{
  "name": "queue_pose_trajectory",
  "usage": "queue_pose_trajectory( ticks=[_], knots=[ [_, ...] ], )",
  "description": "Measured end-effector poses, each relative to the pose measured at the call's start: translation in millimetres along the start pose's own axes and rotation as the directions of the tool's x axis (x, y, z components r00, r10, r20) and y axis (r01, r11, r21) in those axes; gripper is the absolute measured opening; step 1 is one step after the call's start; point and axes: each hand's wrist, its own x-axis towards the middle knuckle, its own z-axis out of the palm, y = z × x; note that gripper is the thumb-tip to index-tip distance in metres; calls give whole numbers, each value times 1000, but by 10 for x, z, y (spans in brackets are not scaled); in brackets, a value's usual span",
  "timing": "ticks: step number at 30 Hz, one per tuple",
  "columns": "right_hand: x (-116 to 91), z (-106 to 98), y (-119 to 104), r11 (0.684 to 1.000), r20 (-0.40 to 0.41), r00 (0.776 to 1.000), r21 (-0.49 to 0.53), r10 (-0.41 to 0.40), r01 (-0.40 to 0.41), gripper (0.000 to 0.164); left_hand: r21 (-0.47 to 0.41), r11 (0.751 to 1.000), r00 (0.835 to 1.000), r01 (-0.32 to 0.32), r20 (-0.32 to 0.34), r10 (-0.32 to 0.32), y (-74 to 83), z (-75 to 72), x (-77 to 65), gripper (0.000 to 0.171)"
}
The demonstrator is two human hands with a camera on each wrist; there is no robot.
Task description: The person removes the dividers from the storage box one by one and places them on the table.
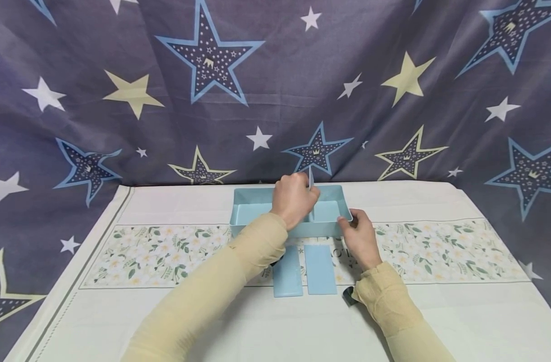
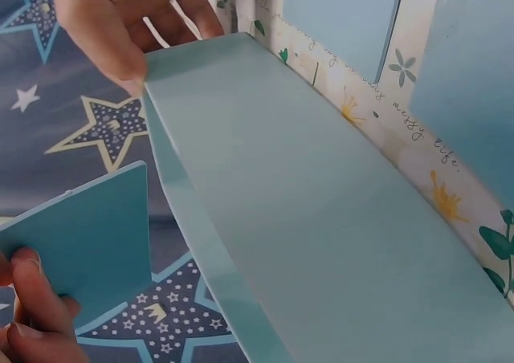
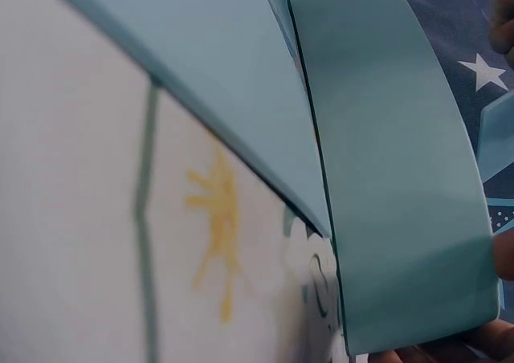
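A shallow light-blue rectangular tray [image 1: 266,231] lies across the table's far part. My left hand [image 1: 295,198] reaches over its middle and pinches a thin flat blue panel [image 1: 310,177], held upright above the rim. In the left wrist view, the fingers [image 2: 44,303] grip this panel [image 2: 104,238] by one edge, near the tray [image 2: 265,178]. My right hand [image 1: 360,239] holds the tray's right end, thumb at the front corner and fingers around the outside. The right wrist view shows the tray's long front wall [image 3: 393,154] with fingertips under its corner.
Two flat blue panels, a left one [image 1: 287,274] and a right one [image 1: 320,271], lie side by side before the tray. A flowered runner [image 1: 162,251] crosses the white tablecloth [image 1: 99,317]. A star-patterned curtain [image 1: 275,65] hangs right behind the table.
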Motion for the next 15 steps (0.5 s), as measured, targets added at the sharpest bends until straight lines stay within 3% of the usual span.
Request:
queue_pose_trajectory(
  ticks=[5, 9, 15],
  knots=[
    [3, -5, 14, 1000, 3, 1000, 8, -5, 5, 53, -37, 999, 1000, 3, 18, -2, -15, -63, -75, 16],
    [11, -5, 28, 1000, 0, 1000, 8, -6, 6, 53, -71, 997, 999, 4, 43, -1, -18, -92, -164, 16],
    [13, 4, 23, 1000, -3, 1000, -7, 1, -1, 52, -82, 996, 1000, -31, -6, 31, -28, -104, -304, 17]
  ],
)
